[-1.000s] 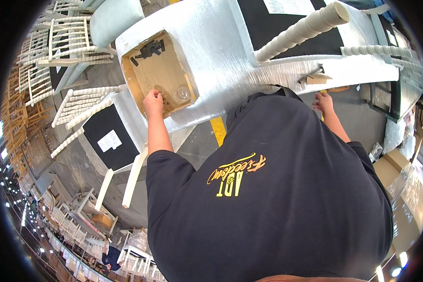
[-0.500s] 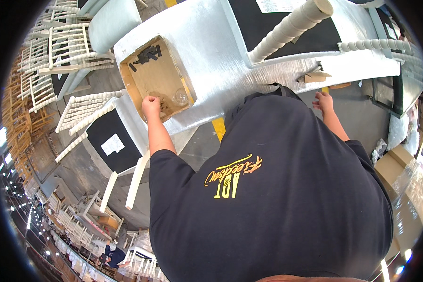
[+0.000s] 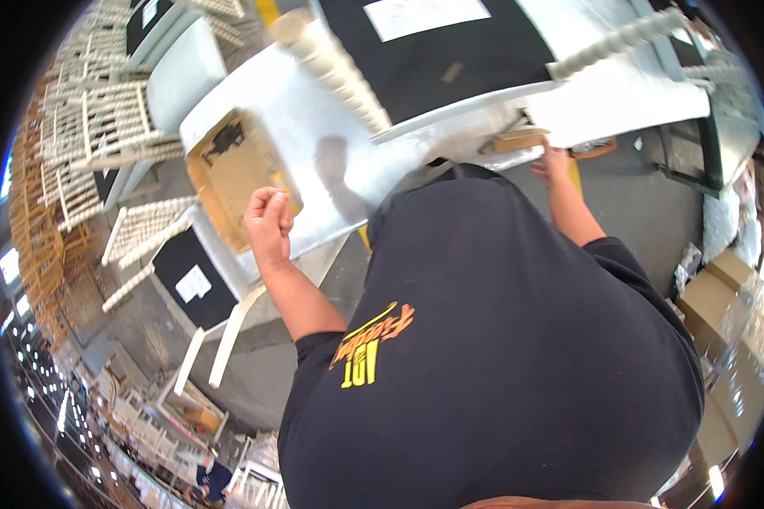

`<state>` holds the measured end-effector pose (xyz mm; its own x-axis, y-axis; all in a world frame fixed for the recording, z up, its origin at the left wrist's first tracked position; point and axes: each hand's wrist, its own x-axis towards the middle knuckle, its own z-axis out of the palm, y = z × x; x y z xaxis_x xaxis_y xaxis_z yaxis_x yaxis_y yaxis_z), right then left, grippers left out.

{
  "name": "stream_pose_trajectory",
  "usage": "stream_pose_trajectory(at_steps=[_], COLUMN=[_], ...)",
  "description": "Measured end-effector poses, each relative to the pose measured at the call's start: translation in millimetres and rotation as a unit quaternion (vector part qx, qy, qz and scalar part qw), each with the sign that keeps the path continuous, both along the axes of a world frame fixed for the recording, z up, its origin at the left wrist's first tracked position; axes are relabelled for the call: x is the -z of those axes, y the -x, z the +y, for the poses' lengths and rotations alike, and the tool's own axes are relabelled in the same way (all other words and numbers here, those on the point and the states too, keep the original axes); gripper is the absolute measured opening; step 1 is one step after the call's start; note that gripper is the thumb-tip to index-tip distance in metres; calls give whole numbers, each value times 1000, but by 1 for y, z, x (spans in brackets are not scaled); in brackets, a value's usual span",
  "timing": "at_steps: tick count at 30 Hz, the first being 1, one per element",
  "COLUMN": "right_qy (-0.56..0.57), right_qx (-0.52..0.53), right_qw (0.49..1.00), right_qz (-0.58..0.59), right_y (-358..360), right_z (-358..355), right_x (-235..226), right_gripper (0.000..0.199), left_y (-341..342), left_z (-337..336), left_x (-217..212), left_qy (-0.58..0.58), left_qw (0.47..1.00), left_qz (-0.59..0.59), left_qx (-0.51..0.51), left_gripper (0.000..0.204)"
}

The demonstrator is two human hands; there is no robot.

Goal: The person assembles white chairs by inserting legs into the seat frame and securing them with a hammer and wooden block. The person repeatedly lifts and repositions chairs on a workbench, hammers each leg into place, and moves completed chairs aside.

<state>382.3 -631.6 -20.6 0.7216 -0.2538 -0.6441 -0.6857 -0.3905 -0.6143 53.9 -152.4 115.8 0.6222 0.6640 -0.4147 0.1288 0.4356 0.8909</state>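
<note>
A silvery, plastic-wrapped surface (image 3: pixel 293 102) stretches across the upper middle, bearing an upturned chair (image 3: pixel 509 59) whose black underside faces up. Toward the surface's left end sits a shallow brown box (image 3: pixel 205 191). One pale turned leg (image 3: pixel 335 72) of the chair juts up between the box and the black panel, on which lies a white paper sheet (image 3: pixel 427 15). The left hand (image 3: pixel 268 225) is at the box's near edge, its fingers curled in; whether it grips anything cannot be told. The right hand (image 3: pixel 553 163) has its fingertips at the right end of a tan piece (image 3: pixel 518 140) by the surface's near edge; its grip is unclear. Smallest are dark pieces (image 3: pixel 227 134) at the box's far end.
</note>
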Motion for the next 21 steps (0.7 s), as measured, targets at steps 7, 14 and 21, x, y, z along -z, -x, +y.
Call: stream_pose_trajectory(at_steps=[7,14,21], right_qy=[3,-178,-303], right_qx=[-61,-90,-96], right_qw=[998,972,939], right_qz=[25,128,131], right_y=[-31,-57,-51], right_z=[-1,-4,-36], right_x=[2,-4,-37], right_gripper=[81,43,23], left_y=[-211,-296,-276], left_z=[-160,-147,-142], left_x=[-41,38,44], left_qy=[-327,-538,-407], left_qw=[907,792,868], left_qz=[26,212,208], left_qx=[265,195,193], left_gripper=[7,8,13])
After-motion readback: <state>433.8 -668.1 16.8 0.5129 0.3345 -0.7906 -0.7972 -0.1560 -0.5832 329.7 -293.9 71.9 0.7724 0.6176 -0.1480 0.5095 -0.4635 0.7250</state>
